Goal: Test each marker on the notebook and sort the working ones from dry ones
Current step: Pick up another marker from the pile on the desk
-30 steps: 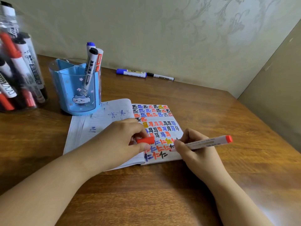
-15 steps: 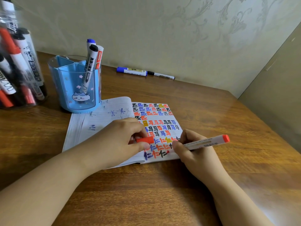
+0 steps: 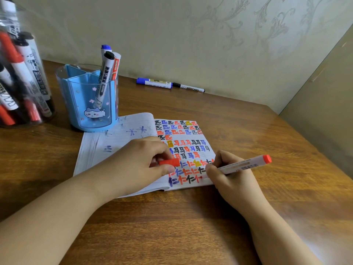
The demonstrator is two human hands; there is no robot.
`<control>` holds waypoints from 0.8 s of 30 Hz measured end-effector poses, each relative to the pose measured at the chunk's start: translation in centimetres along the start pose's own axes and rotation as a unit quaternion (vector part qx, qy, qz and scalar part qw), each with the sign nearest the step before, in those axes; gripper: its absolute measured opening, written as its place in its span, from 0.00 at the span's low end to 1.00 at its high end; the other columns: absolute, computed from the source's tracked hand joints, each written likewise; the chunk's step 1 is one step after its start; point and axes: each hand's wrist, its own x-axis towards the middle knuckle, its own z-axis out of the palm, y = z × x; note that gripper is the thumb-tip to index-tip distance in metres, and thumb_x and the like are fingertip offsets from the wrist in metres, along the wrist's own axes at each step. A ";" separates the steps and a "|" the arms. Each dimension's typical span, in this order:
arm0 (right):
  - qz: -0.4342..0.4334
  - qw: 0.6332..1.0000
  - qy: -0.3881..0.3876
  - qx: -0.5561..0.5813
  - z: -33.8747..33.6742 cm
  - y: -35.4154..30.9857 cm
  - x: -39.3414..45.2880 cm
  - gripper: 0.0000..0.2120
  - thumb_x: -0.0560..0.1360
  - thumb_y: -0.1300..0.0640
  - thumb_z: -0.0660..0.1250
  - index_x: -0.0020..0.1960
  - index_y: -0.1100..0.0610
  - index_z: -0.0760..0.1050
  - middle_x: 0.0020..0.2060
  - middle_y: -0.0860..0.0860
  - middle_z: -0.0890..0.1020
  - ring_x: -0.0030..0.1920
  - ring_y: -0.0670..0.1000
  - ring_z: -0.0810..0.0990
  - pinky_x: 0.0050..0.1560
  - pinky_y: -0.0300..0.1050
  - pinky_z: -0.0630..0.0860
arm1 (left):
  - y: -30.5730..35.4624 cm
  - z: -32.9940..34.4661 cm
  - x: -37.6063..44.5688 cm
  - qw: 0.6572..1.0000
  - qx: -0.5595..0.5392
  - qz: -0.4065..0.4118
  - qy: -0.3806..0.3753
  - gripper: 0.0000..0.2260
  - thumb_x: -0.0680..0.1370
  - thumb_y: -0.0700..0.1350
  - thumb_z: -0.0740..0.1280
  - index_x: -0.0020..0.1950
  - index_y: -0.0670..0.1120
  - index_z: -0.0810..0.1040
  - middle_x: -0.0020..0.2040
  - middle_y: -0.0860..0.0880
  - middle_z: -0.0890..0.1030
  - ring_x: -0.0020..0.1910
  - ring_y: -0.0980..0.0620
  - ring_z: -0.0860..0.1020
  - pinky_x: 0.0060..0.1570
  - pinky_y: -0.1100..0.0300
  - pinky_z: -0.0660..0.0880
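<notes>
An open notebook lies on the wooden desk, its right page full of red, blue, black and yellow marks. My right hand grips a white marker with a red end, tip down on the page's lower rows. My left hand rests on the notebook and pinches the marker's red cap. A blue pen holder behind the notebook has three markers standing in it. At the far left, a clear jar is packed with several markers.
Two markers, a blue-capped one and a black-capped one, lie by the wall at the back. The patterned wall meets a plain side panel at the right. The desk edge runs along the right side.
My right hand has slid the marker tip slightly down and left across the bottom rows. The left hand stays on the notebook with the cap.
</notes>
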 end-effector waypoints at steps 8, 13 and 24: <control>-0.016 1.000 0.016 -0.005 0.0 0.0 -0.3 0.14 0.74 0.64 0.65 0.33 0.60 0.64 0.22 0.42 0.72 0.26 0.39 0.72 0.24 0.29 0.61 | 0.1 -0.2 0.1 1.000 0.003 0.001 -0.002 0.06 0.72 0.51 0.69 0.48 0.55 0.77 0.43 0.60 0.75 0.45 0.66 0.71 0.41 0.74 0.69; -0.042 0.995 0.071 0.058 -0.1 -1.5 0.1 0.14 0.74 0.56 0.68 0.34 0.59 0.68 0.26 0.47 0.76 0.30 0.46 0.77 0.27 0.34 0.66 | 0.4 -1.2 0.1 1.000 -0.020 -0.013 0.009 0.04 0.74 0.51 0.66 0.47 0.59 0.74 0.46 0.64 0.74 0.47 0.63 0.74 0.43 0.73 0.69; -0.019 0.938 0.029 0.345 3.7 -6.5 5.3 0.11 0.78 0.59 0.60 0.37 0.59 0.69 0.23 0.48 0.71 0.25 0.45 0.66 0.26 0.35 0.64 | -0.6 -2.3 0.5 0.989 -0.005 -0.076 0.124 0.10 0.78 0.50 0.60 0.59 0.54 0.73 0.45 0.60 0.74 0.44 0.62 0.73 0.36 0.75 0.68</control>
